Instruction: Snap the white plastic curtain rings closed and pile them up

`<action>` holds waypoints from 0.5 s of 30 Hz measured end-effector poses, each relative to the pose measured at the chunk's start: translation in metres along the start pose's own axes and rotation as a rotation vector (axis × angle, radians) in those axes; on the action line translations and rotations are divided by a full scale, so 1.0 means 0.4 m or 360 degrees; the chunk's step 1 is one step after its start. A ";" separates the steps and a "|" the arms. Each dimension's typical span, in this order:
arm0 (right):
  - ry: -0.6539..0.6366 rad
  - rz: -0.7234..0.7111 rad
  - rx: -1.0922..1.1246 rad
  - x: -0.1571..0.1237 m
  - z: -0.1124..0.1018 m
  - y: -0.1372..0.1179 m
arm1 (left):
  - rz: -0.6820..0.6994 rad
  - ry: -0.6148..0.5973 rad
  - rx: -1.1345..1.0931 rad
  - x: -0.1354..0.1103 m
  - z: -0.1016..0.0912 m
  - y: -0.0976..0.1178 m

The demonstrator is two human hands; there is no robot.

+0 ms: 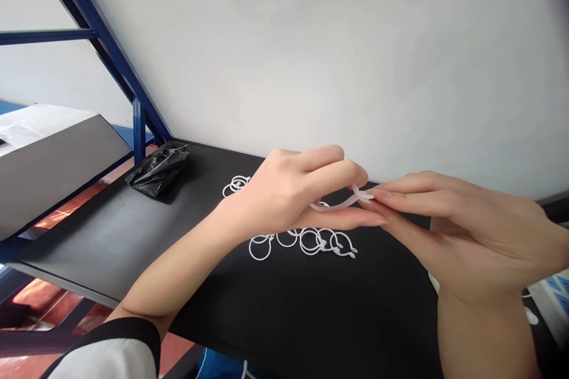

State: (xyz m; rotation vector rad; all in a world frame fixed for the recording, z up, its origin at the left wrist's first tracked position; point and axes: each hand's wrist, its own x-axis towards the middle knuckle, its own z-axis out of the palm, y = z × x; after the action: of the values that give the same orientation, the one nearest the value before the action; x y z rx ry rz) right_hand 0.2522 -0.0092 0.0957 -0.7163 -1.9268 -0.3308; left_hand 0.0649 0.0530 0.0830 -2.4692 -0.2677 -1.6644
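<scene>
Both hands (288, 189) (475, 225), apparently nearly closed, pinch one white ring (340, 208)

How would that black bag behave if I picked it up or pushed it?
The bag would probably sag and fold, as its thin film is creased. It may be light for its size, though any contents are hidden. Pushed along the table, it would likely crumple rather than roll, being slumped.

This looks to me like a workroom or storeroom, though which I can't tell. A blue metal frame (103, 29) rises at upper left against a plain pale wall (288, 59), with red floor tiles (38, 295) showing at lower left. Loose white rings (322, 244) lie mid-frame on a black worktop (311, 314), as on a workbench.
</scene>
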 end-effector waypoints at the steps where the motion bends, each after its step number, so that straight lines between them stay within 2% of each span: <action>1: 0.0000 0.0013 -0.0007 0.000 0.001 -0.001 | -0.0007 -0.0007 -0.0011 0.000 -0.001 0.001; 3: 0.0002 0.0031 -0.0011 0.001 0.001 -0.001 | -0.0036 -0.0032 -0.0053 0.000 -0.003 0.002; 9: 0.0008 -0.0104 0.0096 0.007 -0.002 0.002 | -0.0076 -0.0054 -0.0140 0.002 -0.003 0.005; 15: 0.0013 0.0055 0.0039 0.004 -0.001 -0.008 | -0.0080 -0.0043 -0.0126 0.002 -0.001 0.005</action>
State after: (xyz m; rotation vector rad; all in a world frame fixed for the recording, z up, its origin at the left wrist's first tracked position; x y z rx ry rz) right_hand 0.2503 -0.0115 0.0976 -0.7302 -1.9054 -0.2879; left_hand 0.0653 0.0510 0.0837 -2.5645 -0.2746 -1.6944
